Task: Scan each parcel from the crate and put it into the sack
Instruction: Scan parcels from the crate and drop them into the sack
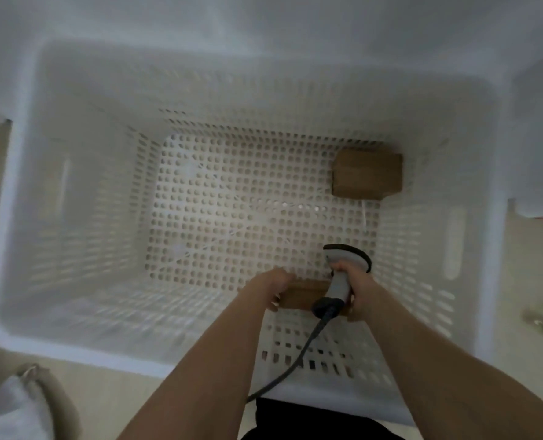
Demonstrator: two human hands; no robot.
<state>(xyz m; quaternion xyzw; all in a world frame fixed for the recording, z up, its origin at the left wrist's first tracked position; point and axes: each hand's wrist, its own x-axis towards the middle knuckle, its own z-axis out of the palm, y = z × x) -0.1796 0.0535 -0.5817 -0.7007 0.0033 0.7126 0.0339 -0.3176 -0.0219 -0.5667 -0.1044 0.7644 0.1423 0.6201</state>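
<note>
- pale floor (517, 265) lies under a white perforated crate (73, 217), blurred here.
- left hand (271, 285) curls round one end of a brown parcel (301, 296) near the crate's six o'clock wall; right hand (355, 287) clasps the corded scanner (343, 271) just over that parcel.
- judged step: scanning this parcel; a second parcel (367, 174) lies at two o'clock.
- next move calls for aiming at the label, unseen here, then carrying it to the sack (13, 411) at eight o'clock.
</note>
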